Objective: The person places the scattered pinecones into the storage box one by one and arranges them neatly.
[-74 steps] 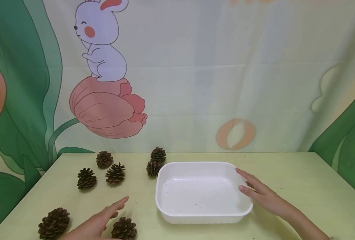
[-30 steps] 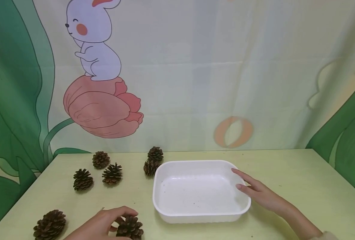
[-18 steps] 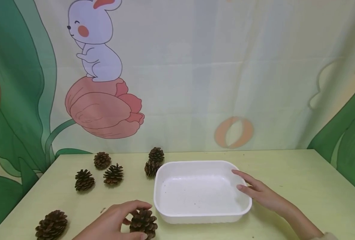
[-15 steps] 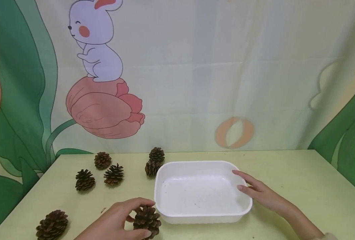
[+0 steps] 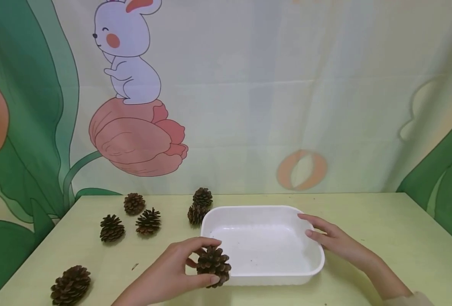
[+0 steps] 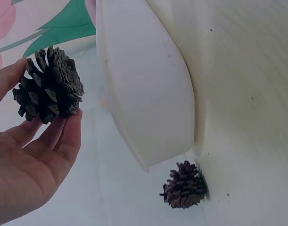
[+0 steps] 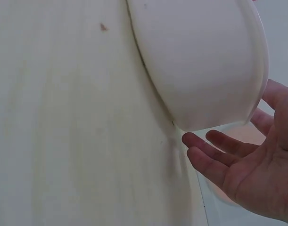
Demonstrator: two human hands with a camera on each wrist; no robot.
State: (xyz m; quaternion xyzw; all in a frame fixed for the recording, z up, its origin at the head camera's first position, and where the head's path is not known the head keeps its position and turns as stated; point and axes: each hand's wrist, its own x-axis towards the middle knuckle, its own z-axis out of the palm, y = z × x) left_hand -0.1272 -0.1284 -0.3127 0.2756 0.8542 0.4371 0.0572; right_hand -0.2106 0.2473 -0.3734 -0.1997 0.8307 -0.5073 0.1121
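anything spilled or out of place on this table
Slightly: a small brown flake lies loose on the table near the left hand, and dark specks dot the inside of the white tray; both look like stray debris.

No readable text, no legible labels, brands, numbers or signs, in head or wrist views

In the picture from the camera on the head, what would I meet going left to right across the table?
Front-left pine cone, leftmost cone of the trio behind it, rightmost cone of that trio, left hand, pine cone it holds, white tray, right hand.
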